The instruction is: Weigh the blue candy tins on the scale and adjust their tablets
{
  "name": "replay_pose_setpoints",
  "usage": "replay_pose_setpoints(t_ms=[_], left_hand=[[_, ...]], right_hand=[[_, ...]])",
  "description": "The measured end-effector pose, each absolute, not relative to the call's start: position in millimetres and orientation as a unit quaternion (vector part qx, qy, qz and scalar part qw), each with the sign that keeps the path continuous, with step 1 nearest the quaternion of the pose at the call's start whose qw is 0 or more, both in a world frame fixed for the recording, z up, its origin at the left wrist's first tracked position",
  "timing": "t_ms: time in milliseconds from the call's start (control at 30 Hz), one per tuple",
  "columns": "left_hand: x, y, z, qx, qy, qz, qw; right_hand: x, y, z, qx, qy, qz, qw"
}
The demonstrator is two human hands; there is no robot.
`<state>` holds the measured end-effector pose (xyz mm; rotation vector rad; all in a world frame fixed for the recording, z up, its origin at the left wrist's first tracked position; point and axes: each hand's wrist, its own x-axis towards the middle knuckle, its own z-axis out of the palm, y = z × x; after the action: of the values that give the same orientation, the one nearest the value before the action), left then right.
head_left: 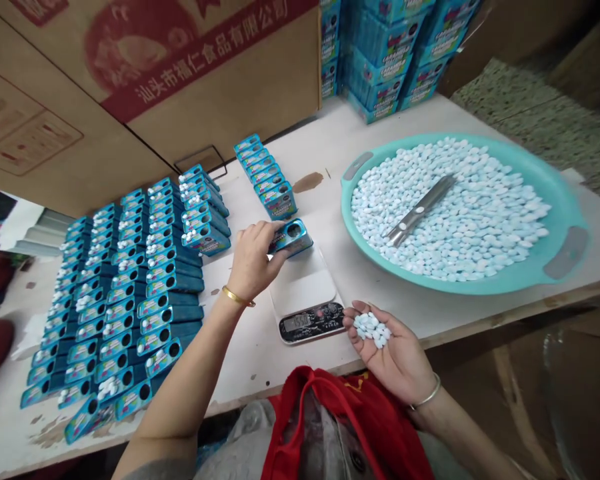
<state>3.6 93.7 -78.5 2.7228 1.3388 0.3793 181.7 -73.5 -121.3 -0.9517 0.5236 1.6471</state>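
My left hand (256, 259) is closed around a small blue tin (295, 235) with a round hole in its top. The tin is over the far end of a white kitchen scale (305, 293); whether it rests on the scale I cannot tell. A lit display (298, 323) faces me on the near side. Palm up, my right hand (395, 360) cups a small heap of pale blue and white candies (372, 328), its fingers loosely curled. To the right stands a large turquoise basin (480, 285) filled with the same candies, a metal scoop-like tool (420, 211) lying on them.
Several rows of blue tins (125, 293) stand at left, many with candies on top. A shorter row of tins (265, 175) is behind the scale. Large cardboard boxes (220, 100) line the back, beside stacked blue packs (385, 60). The table's near edge runs before me.
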Motion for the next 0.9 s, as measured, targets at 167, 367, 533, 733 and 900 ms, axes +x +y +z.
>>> replay_pose_setpoints(t_ms=[167, 367, 533, 733, 900], left_hand=[[13.2, 143.5, -95.8, 0.876, 0.463, 0.140, -0.003], [16.4, 168.5, -117.9, 0.857, 0.501, 0.116, -0.047], [-3.9, 157.5, -102.1, 0.833, 0.525, 0.152, -0.088], [-71.0, 149.2, -72.2, 0.739, 0.653, 0.038, -0.164], [-110.1, 153.1, -83.4, 0.770, 0.616, -0.050, -0.161]], right_hand=[[181.0, -68.3, -121.6, -0.397, 0.227, 0.695, 0.554], [182.1, -67.1, -124.3, -0.402, 0.237, 0.691, 0.551], [181.8, -68.0, -127.4, -0.413, 0.233, 0.692, 0.544], [180.0, -67.5, -127.9, -0.425, 0.229, 0.700, 0.526], [175.4, -69.7, -124.0, -0.398, 0.198, 0.721, 0.531]])
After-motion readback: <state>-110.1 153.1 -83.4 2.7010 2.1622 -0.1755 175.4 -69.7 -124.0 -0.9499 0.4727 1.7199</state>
